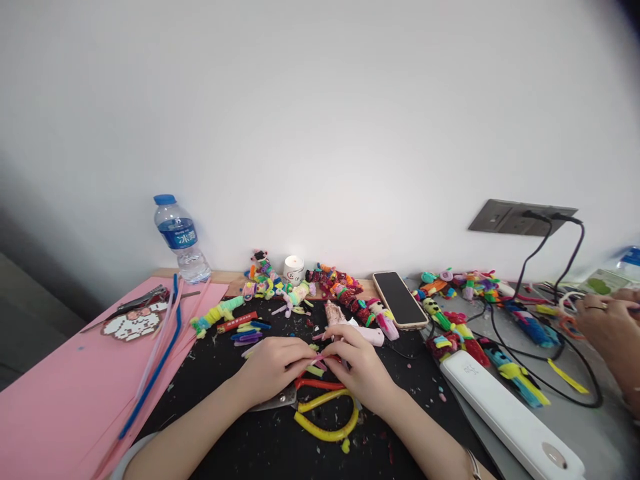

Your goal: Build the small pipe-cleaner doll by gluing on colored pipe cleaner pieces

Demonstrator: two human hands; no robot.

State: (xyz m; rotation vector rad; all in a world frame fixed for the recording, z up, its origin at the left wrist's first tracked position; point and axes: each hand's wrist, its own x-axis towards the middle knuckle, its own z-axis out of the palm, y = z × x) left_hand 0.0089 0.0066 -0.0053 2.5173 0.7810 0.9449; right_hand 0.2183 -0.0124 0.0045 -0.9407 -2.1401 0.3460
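Pink pipe cleaner (pixel 319 359), pinched between two hands

It sits between the fingertips of the left hand (pixel 273 367) and the right hand (pixel 363 367), just above the black worktop (pixel 225 433). Each grip looks narrow, thumb and forefinger drawn together on the strip, though fingers hide much of it. It should be almost weightless, soft outside with a bendable wire core, hardly slippery and not easily broken. A light pinch near each end, clear of any sharp wire tip, should suit it.

Counted: one pair of yellow-handled scissors (pixel 326 437) below the hands, one phone (pixel 400 299), one white cup (pixel 294 269), one long white device (pixel 510 413), and one blue pipe cleaner (pixel 155 373) on the pink paper (pixel 60 400). One water bottle (pixel 181 233) stands at left. Two plugs sit in the wall socket (pixel 500 220). Fuzzy dolls (pixel 383 319) crowd together too closely to count surely.
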